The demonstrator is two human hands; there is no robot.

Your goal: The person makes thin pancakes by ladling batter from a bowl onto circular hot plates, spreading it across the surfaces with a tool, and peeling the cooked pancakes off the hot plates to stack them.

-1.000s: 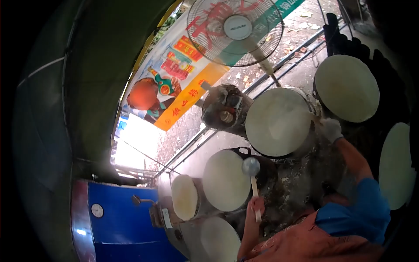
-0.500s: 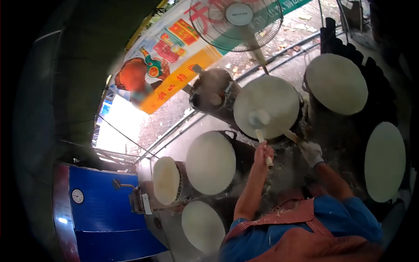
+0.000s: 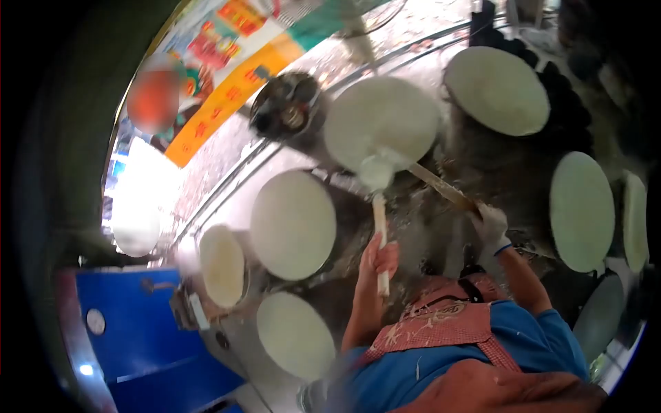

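My left hand (image 3: 381, 255) is wrapped round the pale wooden handle of a ladle (image 3: 375, 172). Its whitish bowl hangs at the near edge of a round griddle (image 3: 379, 110) covered with a pale layer that looks like batter. In a white glove, my right hand (image 3: 491, 226) grips a flat wooden spreader (image 3: 441, 184), which slants up and left. The spreader's far end rests over the near edge of that same griddle, close to the ladle's bowl. Steam or motion blurs both tool ends.
Several other pale-covered griddles surround me, including ones at the left (image 3: 292, 224), upper right (image 3: 497, 89) and right (image 3: 582, 210). A dark pot (image 3: 286, 107) with things inside stands beside the far griddle. A printed banner (image 3: 234, 86) hangs beyond; a blue panel (image 3: 144, 330) is at lower left.
The ladle has come back from over the griddle's middle to its near edge. The spreader has shifted slightly toward me. The whole view has shifted, so the fan is mostly out of frame.
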